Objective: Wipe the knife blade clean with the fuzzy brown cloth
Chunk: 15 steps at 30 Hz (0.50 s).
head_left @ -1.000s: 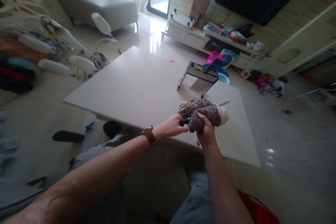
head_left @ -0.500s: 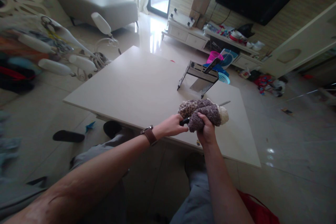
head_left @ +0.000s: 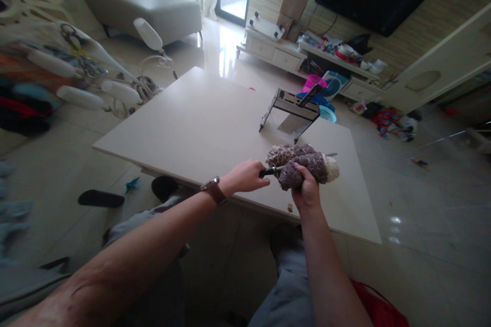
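Note:
My left hand (head_left: 249, 176), with a brown-strapped watch (head_left: 215, 190) at its wrist, is closed around the black handle of what looks like a knife (head_left: 268, 170). The metal runs into a folded fluffy cloth (head_left: 303, 159) of brown-purple and cream, and a thin grey tip sticks out past the far side. Most of the blade is hidden by the cloth. My right hand (head_left: 307, 191) grips the cloth from below, thumb on top, wrapping it round the blade above the table. Just beyond stands a slotted knife rack (head_left: 293, 103) with a black handle rising from it.
The white table (head_left: 184, 117) lies before me, with a tiny yellow figure (head_left: 290, 208) by its near edge and a small red piece (head_left: 252, 89) at the far edge. Baskets (head_left: 313, 82) stand on the floor beyond. A white chandelier-like fixture (head_left: 118, 91) lies at left.
My left hand has drawn a little left and up, showing more of the handle and some metal beside it. The cloth and my right hand have shifted slightly right.

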{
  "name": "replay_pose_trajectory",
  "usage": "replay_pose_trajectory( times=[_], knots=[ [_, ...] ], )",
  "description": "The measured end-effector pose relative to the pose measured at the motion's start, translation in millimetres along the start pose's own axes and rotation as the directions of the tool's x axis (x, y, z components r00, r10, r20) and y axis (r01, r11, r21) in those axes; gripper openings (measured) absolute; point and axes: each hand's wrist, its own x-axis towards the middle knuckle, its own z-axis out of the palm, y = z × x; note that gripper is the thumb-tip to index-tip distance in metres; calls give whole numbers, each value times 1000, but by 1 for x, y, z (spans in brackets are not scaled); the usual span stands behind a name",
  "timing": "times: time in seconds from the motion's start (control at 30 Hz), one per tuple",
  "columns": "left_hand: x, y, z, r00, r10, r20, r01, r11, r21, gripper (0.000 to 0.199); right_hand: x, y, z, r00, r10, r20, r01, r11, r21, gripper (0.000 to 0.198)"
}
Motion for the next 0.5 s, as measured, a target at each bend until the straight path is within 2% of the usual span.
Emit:
replay_pose_trajectory(
  times=[0.13, 0.27, 0.5],
  knots=[
    [-2, -2, -9, 1000, -26, 7, 26, 996, 82, 25, 11, -8, -8, 997, -69, -18, 69, 997, 19, 42],
    [-3, -3, -13, 999, -42, 18, 39, 990, 132, 25, 24, -20, -21, 997, -69, -36, 70, 997, 18, 41],
    [-3, -6, -14, 999, -24, 24, 20, 990, 137, 27, 39, -32, -39, 987, -135, -92, 139, 990, 37, 36]
  ],
)
